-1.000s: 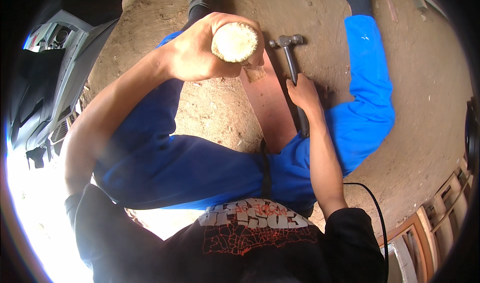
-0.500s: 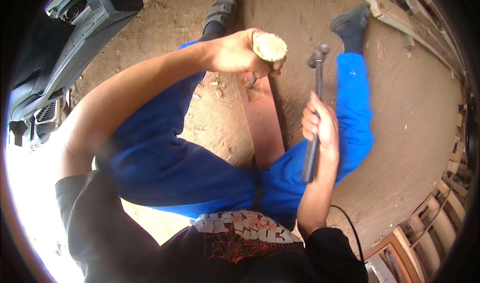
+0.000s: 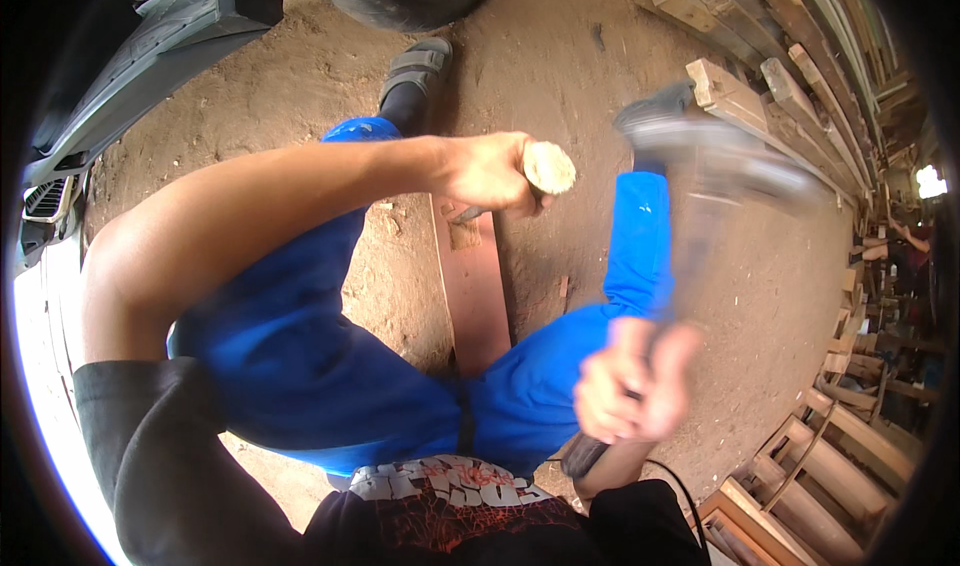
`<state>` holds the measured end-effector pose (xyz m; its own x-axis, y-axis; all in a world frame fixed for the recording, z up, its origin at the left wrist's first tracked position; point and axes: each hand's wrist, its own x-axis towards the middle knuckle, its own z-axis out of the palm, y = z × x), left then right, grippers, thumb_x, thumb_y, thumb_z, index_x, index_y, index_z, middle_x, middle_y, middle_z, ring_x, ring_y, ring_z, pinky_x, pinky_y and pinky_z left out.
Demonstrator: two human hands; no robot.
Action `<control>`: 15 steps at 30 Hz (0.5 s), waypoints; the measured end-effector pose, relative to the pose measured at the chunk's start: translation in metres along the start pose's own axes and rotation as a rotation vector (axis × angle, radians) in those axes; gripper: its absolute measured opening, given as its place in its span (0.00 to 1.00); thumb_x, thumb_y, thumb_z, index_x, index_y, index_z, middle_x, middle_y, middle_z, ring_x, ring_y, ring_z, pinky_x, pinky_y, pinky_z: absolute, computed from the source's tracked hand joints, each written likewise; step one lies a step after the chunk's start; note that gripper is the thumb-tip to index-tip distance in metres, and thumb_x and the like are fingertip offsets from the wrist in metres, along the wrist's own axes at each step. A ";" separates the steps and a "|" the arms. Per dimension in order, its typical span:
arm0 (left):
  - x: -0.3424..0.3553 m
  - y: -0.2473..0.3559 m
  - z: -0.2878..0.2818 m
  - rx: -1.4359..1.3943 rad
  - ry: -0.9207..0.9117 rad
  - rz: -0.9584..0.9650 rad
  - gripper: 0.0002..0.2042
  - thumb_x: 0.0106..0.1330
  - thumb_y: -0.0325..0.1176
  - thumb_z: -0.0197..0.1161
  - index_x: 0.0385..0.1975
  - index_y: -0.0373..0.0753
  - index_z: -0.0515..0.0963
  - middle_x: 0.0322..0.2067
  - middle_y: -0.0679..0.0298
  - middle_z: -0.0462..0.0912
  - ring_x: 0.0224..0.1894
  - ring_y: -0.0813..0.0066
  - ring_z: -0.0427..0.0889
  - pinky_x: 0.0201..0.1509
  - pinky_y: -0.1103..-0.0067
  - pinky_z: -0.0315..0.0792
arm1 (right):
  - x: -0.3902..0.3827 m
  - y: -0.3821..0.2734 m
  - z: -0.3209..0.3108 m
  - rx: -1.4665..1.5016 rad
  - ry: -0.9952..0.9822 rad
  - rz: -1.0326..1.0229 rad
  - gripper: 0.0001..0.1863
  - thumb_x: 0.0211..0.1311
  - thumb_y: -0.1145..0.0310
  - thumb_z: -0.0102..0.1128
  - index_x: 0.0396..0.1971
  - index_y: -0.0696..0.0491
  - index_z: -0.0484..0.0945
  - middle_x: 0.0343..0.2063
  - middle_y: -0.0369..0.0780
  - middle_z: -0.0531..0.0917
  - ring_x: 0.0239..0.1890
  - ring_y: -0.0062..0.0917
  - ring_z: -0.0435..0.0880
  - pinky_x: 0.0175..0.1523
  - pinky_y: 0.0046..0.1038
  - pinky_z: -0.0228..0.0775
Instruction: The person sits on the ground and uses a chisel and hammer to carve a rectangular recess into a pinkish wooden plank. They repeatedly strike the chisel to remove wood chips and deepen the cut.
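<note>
The hammer (image 3: pixel 740 156) has swung up since the last half second: its head, lower and sharper then, is now a pale streak high over the right foot (image 3: pixel 655 111), well apart from the chisel (image 3: pixel 549 169). The chisel stays at the reddish plank (image 3: pixel 475 306), so this looks like the lifted part of a stroke — no blow is landing right now, and the chisel seems to be kept ready at its spot.

The right hand (image 3: pixel 635 386) is blurred, raised in front of the right thigh, its fingers curled round the hammer's dark handle, thumb pointing up; the butt of the handle sticks out below the fist, toward the body. The left arm (image 3: pixel 250 191) reaches across above the left thigh, elbow bent out to the side, and the left hand (image 3: pixel 490 171) is wrapped firmly round the chisel handle, with the frayed pale end facing up.

The plank runs between the legs over the dirt floor (image 3: pixel 560 96), its near end reaching the lap and its far end hidden by the left hand. The blade slants toward a shallow cut (image 3: pixel 465 234) between the plank's long edges — whether its tip touches the wood, I cannot tell.
</note>
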<state>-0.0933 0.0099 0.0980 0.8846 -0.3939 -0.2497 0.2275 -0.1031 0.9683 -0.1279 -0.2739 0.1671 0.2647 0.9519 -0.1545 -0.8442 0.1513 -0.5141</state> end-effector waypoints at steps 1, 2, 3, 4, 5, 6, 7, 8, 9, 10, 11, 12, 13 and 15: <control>0.003 -0.008 0.002 -0.022 -0.022 -0.017 0.09 0.47 0.23 0.62 0.31 0.39 0.77 0.27 0.69 0.79 0.32 0.75 0.75 0.38 0.75 0.71 | 0.008 0.008 0.009 0.147 0.321 0.155 0.27 0.73 0.41 0.44 0.27 0.51 0.65 0.13 0.33 0.65 0.09 0.14 0.60 0.13 0.19 0.57; 0.000 -0.004 0.003 0.088 0.011 0.002 0.09 0.48 0.24 0.62 0.31 0.39 0.77 0.27 0.68 0.79 0.32 0.76 0.75 0.38 0.75 0.71 | 0.011 0.013 0.017 -0.048 0.398 0.144 0.27 0.74 0.41 0.43 0.27 0.52 0.65 0.12 0.33 0.65 0.08 0.14 0.59 0.12 0.19 0.56; -0.003 0.001 0.002 0.200 0.042 0.020 0.08 0.49 0.24 0.62 0.31 0.39 0.77 0.27 0.67 0.80 0.32 0.76 0.75 0.38 0.75 0.71 | 0.009 0.018 0.024 -0.241 0.473 0.127 0.27 0.74 0.41 0.41 0.28 0.52 0.65 0.12 0.33 0.64 0.08 0.14 0.59 0.11 0.20 0.56; 0.002 0.001 -0.001 0.201 0.048 0.030 0.08 0.49 0.25 0.62 0.31 0.39 0.77 0.27 0.67 0.80 0.33 0.76 0.75 0.39 0.75 0.71 | 0.002 0.013 0.030 -0.115 0.452 0.147 0.28 0.74 0.41 0.40 0.28 0.52 0.65 0.12 0.33 0.64 0.08 0.14 0.59 0.11 0.20 0.56; 0.003 -0.005 -0.001 0.190 0.055 0.021 0.08 0.50 0.25 0.62 0.31 0.39 0.77 0.26 0.67 0.79 0.33 0.76 0.75 0.39 0.75 0.71 | -0.005 0.006 0.036 0.025 0.433 0.183 0.28 0.75 0.41 0.40 0.29 0.53 0.65 0.12 0.33 0.64 0.07 0.14 0.59 0.10 0.21 0.56; 0.003 -0.012 -0.003 0.179 0.062 0.012 0.08 0.50 0.25 0.62 0.31 0.39 0.77 0.26 0.67 0.79 0.33 0.76 0.75 0.40 0.75 0.71 | -0.005 -0.004 0.041 0.059 0.396 0.200 0.28 0.75 0.41 0.39 0.29 0.53 0.65 0.12 0.33 0.64 0.07 0.14 0.59 0.10 0.20 0.55; 0.004 -0.014 -0.002 0.156 0.037 0.031 0.08 0.50 0.25 0.61 0.31 0.40 0.77 0.26 0.68 0.78 0.32 0.77 0.75 0.39 0.75 0.71 | -0.008 -0.009 0.040 0.042 0.357 0.170 0.29 0.74 0.40 0.40 0.30 0.54 0.66 0.12 0.35 0.66 0.07 0.17 0.63 0.11 0.23 0.58; 0.002 -0.012 -0.004 0.138 0.018 0.049 0.09 0.50 0.24 0.60 0.32 0.40 0.76 0.26 0.69 0.77 0.32 0.78 0.74 0.38 0.76 0.71 | -0.013 -0.015 0.033 -0.046 0.245 0.127 0.30 0.73 0.37 0.35 0.33 0.54 0.65 0.14 0.37 0.67 0.09 0.20 0.65 0.13 0.27 0.62; 0.001 -0.009 -0.005 0.121 -0.001 0.066 0.09 0.50 0.24 0.59 0.32 0.41 0.75 0.25 0.70 0.75 0.32 0.79 0.74 0.37 0.77 0.71 | -0.018 -0.021 0.026 -0.134 0.132 0.085 0.32 0.73 0.35 0.30 0.35 0.54 0.63 0.16 0.39 0.68 0.11 0.24 0.67 0.15 0.31 0.66; -0.008 0.003 -0.004 0.099 0.002 -0.035 0.09 0.49 0.23 0.58 0.32 0.41 0.74 0.25 0.70 0.75 0.33 0.78 0.74 0.38 0.75 0.72 | -0.015 -0.028 0.021 -0.071 -0.068 0.019 0.33 0.73 0.35 0.31 0.35 0.55 0.63 0.17 0.40 0.69 0.12 0.25 0.68 0.16 0.33 0.67; -0.008 0.001 -0.003 0.120 0.007 -0.026 0.10 0.49 0.23 0.58 0.32 0.41 0.74 0.26 0.70 0.75 0.32 0.77 0.75 0.38 0.75 0.72 | -0.016 -0.031 0.026 -0.097 -0.115 -0.076 0.33 0.73 0.35 0.31 0.35 0.56 0.62 0.17 0.40 0.69 0.13 0.26 0.68 0.17 0.33 0.67; -0.007 -0.002 -0.005 0.140 0.013 -0.017 0.10 0.49 0.23 0.58 0.32 0.41 0.74 0.26 0.69 0.75 0.32 0.77 0.75 0.37 0.75 0.72 | -0.018 -0.036 0.032 -0.120 -0.159 -0.173 0.33 0.73 0.35 0.31 0.34 0.56 0.62 0.17 0.41 0.70 0.13 0.26 0.68 0.17 0.33 0.67; -0.002 0.000 -0.005 0.163 0.007 0.005 0.10 0.48 0.23 0.58 0.32 0.41 0.74 0.26 0.69 0.76 0.32 0.77 0.75 0.36 0.75 0.73 | -0.017 -0.040 0.039 -0.190 -0.199 -0.246 0.33 0.74 0.36 0.31 0.34 0.56 0.62 0.16 0.40 0.70 0.12 0.26 0.68 0.16 0.32 0.66; 0.000 0.002 -0.004 0.173 0.000 0.015 0.11 0.47 0.23 0.59 0.33 0.39 0.74 0.27 0.67 0.76 0.30 0.77 0.76 0.33 0.77 0.72 | 0.000 -0.047 0.039 -0.284 -0.309 -0.301 0.32 0.74 0.36 0.30 0.32 0.54 0.63 0.14 0.39 0.70 0.10 0.25 0.67 0.13 0.29 0.63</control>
<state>-0.0912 0.0135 0.1000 0.8875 -0.3962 -0.2355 0.1412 -0.2526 0.9572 -0.1069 -0.2700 0.2242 0.2898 0.9181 0.2702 -0.5808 0.3932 -0.7128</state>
